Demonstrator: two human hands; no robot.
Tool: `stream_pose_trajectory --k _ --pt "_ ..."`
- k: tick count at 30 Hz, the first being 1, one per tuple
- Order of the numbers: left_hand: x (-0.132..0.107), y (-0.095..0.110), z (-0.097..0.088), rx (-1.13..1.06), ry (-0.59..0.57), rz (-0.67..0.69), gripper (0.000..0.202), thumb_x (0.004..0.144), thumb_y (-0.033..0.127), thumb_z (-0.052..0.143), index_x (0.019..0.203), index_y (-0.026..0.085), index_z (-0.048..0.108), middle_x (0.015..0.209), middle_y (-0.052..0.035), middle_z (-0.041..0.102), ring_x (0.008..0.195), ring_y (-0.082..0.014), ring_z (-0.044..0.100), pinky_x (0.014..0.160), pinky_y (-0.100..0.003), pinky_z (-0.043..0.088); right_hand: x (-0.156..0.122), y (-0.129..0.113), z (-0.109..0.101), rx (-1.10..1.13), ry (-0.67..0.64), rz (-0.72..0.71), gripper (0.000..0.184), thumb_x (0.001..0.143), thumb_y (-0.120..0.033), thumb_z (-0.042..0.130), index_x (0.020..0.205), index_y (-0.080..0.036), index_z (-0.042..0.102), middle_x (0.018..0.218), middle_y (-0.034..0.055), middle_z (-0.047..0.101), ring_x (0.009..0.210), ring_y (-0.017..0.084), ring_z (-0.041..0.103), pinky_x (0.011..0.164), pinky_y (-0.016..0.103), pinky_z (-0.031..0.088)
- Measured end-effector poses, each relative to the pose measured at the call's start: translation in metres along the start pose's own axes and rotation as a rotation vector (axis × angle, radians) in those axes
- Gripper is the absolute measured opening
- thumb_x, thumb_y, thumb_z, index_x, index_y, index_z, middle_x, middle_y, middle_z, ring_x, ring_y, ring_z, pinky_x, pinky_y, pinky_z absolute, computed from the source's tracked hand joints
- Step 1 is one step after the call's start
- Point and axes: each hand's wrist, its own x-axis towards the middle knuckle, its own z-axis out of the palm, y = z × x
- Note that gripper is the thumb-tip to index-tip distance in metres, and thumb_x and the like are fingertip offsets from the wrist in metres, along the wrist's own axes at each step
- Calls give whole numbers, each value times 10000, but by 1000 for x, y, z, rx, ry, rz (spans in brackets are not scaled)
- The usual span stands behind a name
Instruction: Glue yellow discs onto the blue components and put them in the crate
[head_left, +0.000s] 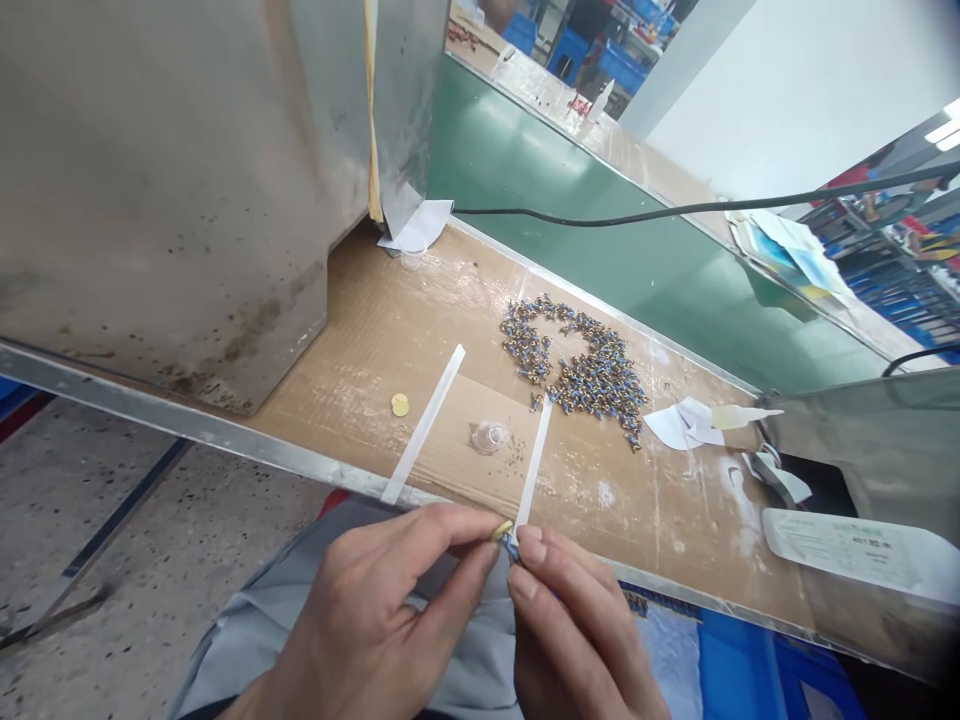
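Just in front of the table's near edge, my left hand point(405, 590) pinches a small yellow piece point(502, 530) between thumb and forefinger. Against it is a small blue part point(511, 547), gripped by the fingertips of my right hand point(577, 620). The two hands nearly touch, and their fingers cover most of both pieces. A round yellow disc point(400, 404) lies on the cardboard at left. Between two white tape strips sits a small clear dish point(489, 436) with tiny specks beside it. Beyond is a spread pile of small blue and brass-coloured parts point(592, 370).
A large metal housing point(165, 180) stands at left, a green panel point(555, 200) along the back. At right are a narrow-tipped bottle point(742, 415) on paper scraps and a white labelled bottle point(862, 550). A black cable point(585, 217) crosses above the table.
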Motion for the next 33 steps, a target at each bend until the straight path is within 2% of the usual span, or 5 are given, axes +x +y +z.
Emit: stream_pose_trajectory --k 9,20,24,29,33 --pt "4 2 1 52 49 68 210 1008 63 686 977 269 715 799 80 802 670 -90 790 695 -193 614 1 -7 2 8 -11 15 145 1102 -108 796 1208 -169 876 1247 62 887 1185 260 890 943 364 809" --pt "-1 2 -1 106 65 71 208 1004 71 695 953 273 697 772 67 781 658 -123 767 684 -270 603 -8 -9 8 11 0 29 198 1074 -102 823 1240 -194 879 1264 65 887 1160 271 899 928 380 811" --pt "-1 -1 1 56 63 56 208 1025 75 689 982 277 706 784 74 779 677 -111 776 701 -243 620 -4 -8 9 44 -11 37 201 1069 -65 801 1233 -163 863 1275 86 871 1194 270 886 978 375 793" --pt "3 1 -1 39 42 63 210 1037 66 704 1031 273 738 836 75 821 713 -96 796 740 -201 632 8 -2 5 184 82 247 262 1057 -4 769 1251 -161 847 1234 88 873 1118 203 881 986 307 760" --pt "2 2 -1 29 11 60 204 1027 65 717 992 264 742 820 79 815 704 -88 795 743 -187 622 18 8 -1 342 -101 417 238 1068 -48 780 1216 -219 854 1149 43 881 1054 156 874 947 232 738"
